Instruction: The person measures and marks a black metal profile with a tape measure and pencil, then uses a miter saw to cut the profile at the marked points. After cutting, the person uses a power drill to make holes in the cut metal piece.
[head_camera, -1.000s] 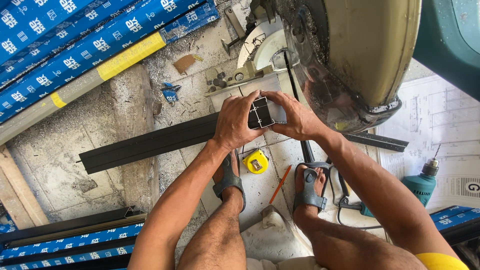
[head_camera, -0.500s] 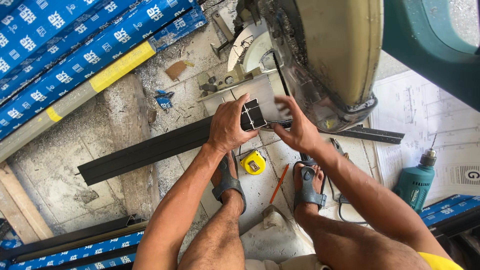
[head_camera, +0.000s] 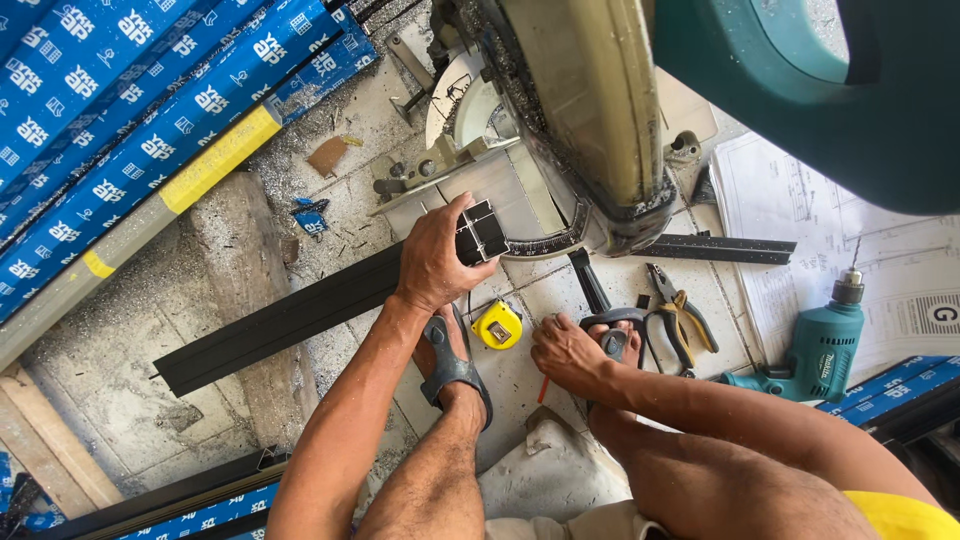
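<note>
A long black metal profile (head_camera: 270, 320) lies across the floor with its cut end on the base of a mitre saw (head_camera: 560, 120). My left hand (head_camera: 435, 255) grips that end, fingers wrapped over its top. My right hand (head_camera: 565, 350) is low over the floor beside my right foot, fingers curled over a thin red pencil (head_camera: 543, 388); whether it holds the pencil is unclear. A yellow tape measure (head_camera: 497, 325) sits on the tiles between my hands.
Blue-wrapped profiles (head_camera: 130, 130) are stacked at the upper left. Pliers (head_camera: 675, 310), a teal drill (head_camera: 815, 350) and paper drawings (head_camera: 800, 210) lie at the right. A second black strip (head_camera: 715, 248) lies right of the saw. My sandalled feet (head_camera: 455, 365) rest below.
My right hand has left the profile's end and dropped to the floor by my right foot. My left hand stays on the profile. The view has shifted closer to the saw.
</note>
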